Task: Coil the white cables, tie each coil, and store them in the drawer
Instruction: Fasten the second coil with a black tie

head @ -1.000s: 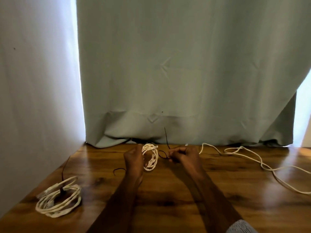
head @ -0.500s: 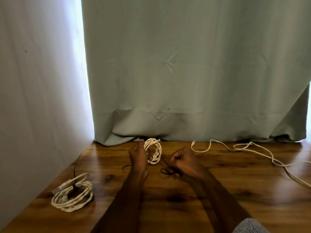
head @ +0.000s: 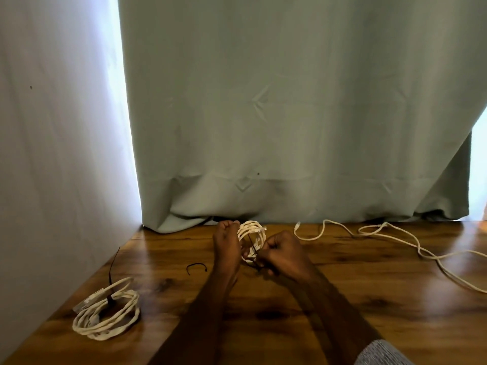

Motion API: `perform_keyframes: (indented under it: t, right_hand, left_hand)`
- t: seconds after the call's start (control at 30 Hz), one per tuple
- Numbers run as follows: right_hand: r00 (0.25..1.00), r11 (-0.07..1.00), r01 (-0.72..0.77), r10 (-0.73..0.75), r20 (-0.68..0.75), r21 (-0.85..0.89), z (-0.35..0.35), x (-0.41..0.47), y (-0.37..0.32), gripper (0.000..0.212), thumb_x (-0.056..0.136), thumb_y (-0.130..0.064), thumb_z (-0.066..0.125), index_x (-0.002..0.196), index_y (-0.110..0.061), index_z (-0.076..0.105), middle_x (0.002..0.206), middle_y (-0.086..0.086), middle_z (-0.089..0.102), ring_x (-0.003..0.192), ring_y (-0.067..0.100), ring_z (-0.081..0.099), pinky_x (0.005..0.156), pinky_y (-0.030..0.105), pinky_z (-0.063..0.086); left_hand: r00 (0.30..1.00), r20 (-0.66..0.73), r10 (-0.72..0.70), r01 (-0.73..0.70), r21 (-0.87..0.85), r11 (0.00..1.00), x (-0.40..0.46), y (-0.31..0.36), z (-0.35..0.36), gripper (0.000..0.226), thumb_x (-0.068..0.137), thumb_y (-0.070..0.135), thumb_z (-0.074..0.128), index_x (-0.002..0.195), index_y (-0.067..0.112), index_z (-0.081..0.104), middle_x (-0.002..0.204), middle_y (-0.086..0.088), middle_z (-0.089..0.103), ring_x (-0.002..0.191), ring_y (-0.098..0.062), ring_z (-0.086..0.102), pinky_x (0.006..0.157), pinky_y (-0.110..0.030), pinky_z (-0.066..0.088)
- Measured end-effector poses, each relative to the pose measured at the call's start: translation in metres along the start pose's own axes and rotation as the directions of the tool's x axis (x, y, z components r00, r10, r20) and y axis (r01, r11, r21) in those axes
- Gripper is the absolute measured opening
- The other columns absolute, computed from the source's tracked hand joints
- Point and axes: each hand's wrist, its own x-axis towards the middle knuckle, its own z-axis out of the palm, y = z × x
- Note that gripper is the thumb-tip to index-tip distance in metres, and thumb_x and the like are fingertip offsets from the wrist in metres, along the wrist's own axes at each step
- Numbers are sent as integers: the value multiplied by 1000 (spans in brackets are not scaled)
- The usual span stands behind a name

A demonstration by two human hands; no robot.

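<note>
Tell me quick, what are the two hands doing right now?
Left hand: grips the coil.
Right hand: closed, pinching the black tie.

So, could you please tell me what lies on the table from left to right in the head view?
Tied coil → loose black tie → left hand → held coil → right hand → uncoiled cable.

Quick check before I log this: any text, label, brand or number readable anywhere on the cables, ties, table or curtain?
None: no readable text in this view.
Tied coil: no label or print visible.
Coil in the hands: plug ends too small to show any marking.
Loose cable: nothing printed that can be made out.
Curtain and table: plain, no signs.
</note>
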Motion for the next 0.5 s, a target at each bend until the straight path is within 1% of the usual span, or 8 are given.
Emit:
perform_keyframes:
  t: [0.07, 0.1, 0.13, 0.2, 0.3, 0.37, 0.43, 0.5]
  right_hand:
    - [999, 999, 45, -44, -25, 23, 1, 2, 0, 19, 80, -2, 69, 62, -4, 73, 55, 15, 68, 44, 21, 62, 46, 25, 50]
    - [997, 997, 75, -74, -37, 23, 1, 4, 0, 22, 80, -3, 70, 59, -9, 73, 53, 10, 68, 45, 19, 64, 48, 26, 51]
    - [993, 994, 108, -107, -54, 8, 1, 5, 0, 26, 80, -5, 72, 56, -16, 72, 52, 4, 68, 47, 13, 64, 51, 24, 51]
    - [982, 987, 162, -162, -94, -15, 2, 8, 2, 31, 82, -6, 74, 57, -24, 72, 51, -7, 67, 48, 1, 62, 53, 14, 46]
    - [974, 980, 196, -194, -121, 10, 1, 7, 3, 22, 83, 1, 70, 74, -16, 81, 61, -12, 70, 56, -3, 66, 57, 9, 46]
    - [972, 977, 212, -207, -112, 36, 1, 5, 2, 23, 85, 7, 67, 82, -10, 81, 65, -13, 70, 57, -5, 66, 57, 7, 47]
    - [973, 975, 215, -210, -93, 48, 1, 3, 0, 23, 89, 10, 63, 86, -6, 80, 68, -11, 69, 57, -9, 65, 56, 5, 46]
    - [968, 972, 232, -229, -106, 25, 4, 2, 0, 25, 90, 8, 62, 85, -11, 76, 72, -10, 68, 60, -11, 64, 57, 6, 46]
  left_hand:
    - [999, 31, 19, -20, 22, 1000, -2, -3, 3, 14, 94, 11, 59, 81, 10, 54, 75, -12, 59, 68, -24, 56, 52, -29, 42]
    - [999, 43, 25, -27, 39, 999, -4, -3, 5, 14, 94, 10, 60, 81, 11, 56, 75, -9, 61, 70, -22, 59, 56, -30, 45]
    - [998, 57, 37, -39, 48, 998, -6, -4, 7, 14, 94, 9, 60, 81, 12, 58, 76, -7, 63, 72, -21, 60, 60, -31, 46]
    - [995, 90, 52, -57, 54, 997, -9, -4, 10, 17, 93, 5, 60, 78, 11, 62, 75, -9, 65, 75, -23, 60, 68, -34, 47]
    - [992, 123, 8, -13, 43, 999, -12, -5, 10, 26, 95, 8, 60, 71, 7, 69, 71, -12, 68, 71, -25, 63, 68, -35, 48]
    - [991, 130, -20, 15, 39, 999, -13, -5, 8, 26, 95, 11, 61, 72, 6, 72, 68, -10, 71, 64, -21, 66, 63, -30, 50]
    - [990, 135, -33, 27, 48, 998, -11, -5, 7, 27, 96, 14, 61, 72, 7, 73, 67, -10, 71, 60, -22, 65, 59, -30, 49]
    - [991, 127, -44, 40, 35, 999, -10, -5, 6, 30, 96, 17, 62, 69, 8, 73, 69, -14, 71, 63, -26, 65, 60, -32, 50]
